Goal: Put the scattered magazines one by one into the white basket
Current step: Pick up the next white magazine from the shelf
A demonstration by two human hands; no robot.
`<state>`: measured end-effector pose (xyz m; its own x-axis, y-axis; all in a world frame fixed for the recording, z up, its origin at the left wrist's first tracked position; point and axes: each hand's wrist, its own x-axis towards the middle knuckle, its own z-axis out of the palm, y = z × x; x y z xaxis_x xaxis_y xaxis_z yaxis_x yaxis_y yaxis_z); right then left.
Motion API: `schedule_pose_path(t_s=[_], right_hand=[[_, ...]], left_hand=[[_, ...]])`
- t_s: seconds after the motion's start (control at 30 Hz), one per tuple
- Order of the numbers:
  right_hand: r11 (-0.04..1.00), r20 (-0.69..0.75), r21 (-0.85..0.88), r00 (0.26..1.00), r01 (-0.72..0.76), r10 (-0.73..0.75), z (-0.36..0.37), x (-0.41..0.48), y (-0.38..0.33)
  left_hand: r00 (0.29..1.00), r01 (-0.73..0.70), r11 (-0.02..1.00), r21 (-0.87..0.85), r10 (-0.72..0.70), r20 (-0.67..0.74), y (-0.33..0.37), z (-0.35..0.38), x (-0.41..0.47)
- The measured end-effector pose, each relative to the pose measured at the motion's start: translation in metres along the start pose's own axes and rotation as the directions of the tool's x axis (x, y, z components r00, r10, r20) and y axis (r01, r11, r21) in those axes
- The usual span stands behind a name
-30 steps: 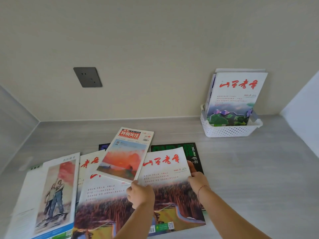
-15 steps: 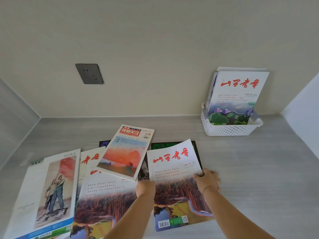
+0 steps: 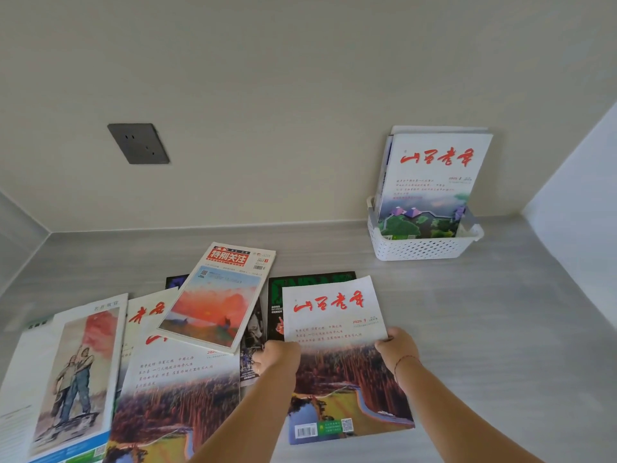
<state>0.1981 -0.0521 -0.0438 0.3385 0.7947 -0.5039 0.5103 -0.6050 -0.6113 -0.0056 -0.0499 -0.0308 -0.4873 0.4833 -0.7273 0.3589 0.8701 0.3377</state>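
A white magazine with red calligraphy and a reed-field cover (image 3: 337,329) is gripped on both side edges: my left hand (image 3: 278,359) holds its left edge, my right hand (image 3: 397,349) its right edge. It sits just right of the scattered pile, over a black-and-green magazine (image 3: 307,282). The white basket (image 3: 422,245) stands at the back right against the wall, with several magazines upright in it, the front one (image 3: 430,182) white with red calligraphy.
Left of my hands lie a sunset-cover magazine (image 3: 217,302), a second reed-field magazine (image 3: 173,392), another white one beneath (image 3: 147,312) and a magazine with two painted figures (image 3: 70,372). A dark wall socket (image 3: 138,143) sits on the back wall. A white side panel (image 3: 581,202) bounds the right.
Both hands have slid the reed-field magazine to the right, off the pile, uncovering the magazines underneath it. The view has shifted slightly.
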Motion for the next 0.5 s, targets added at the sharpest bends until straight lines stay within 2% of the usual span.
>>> schedule_pose_path(t_s=[0.1,0.17,0.23,0.4,0.5], right_hand=[[0.998,-0.038,-0.064,0.999,0.019,-0.021,-0.006,0.004,0.003],[1.000,0.004,-0.003,1.000,0.024,-0.024,-0.006,0.006,0.005],[0.997,0.049,0.082,0.999,-0.004,0.000,-0.009,0.008,0.007],[0.979,0.183,0.203,0.983,-0.030,-0.008,-0.032,0.018,0.007],[0.952,0.146,0.305,0.989,-0.034,-0.011,-0.062,0.034,-0.003]], left_hand=[[0.996,-0.053,0.998,-0.033,0.055,0.072,0.005,0.008,0.006],[0.976,-0.145,0.968,-0.204,0.174,0.130,0.003,0.014,0.007],[0.961,-0.163,0.940,-0.298,0.220,0.169,-0.001,0.014,0.008],[0.897,-0.210,0.921,-0.328,0.315,0.309,0.007,0.011,-0.001],[0.873,-0.296,0.891,-0.345,0.399,0.281,0.035,0.004,-0.010]])
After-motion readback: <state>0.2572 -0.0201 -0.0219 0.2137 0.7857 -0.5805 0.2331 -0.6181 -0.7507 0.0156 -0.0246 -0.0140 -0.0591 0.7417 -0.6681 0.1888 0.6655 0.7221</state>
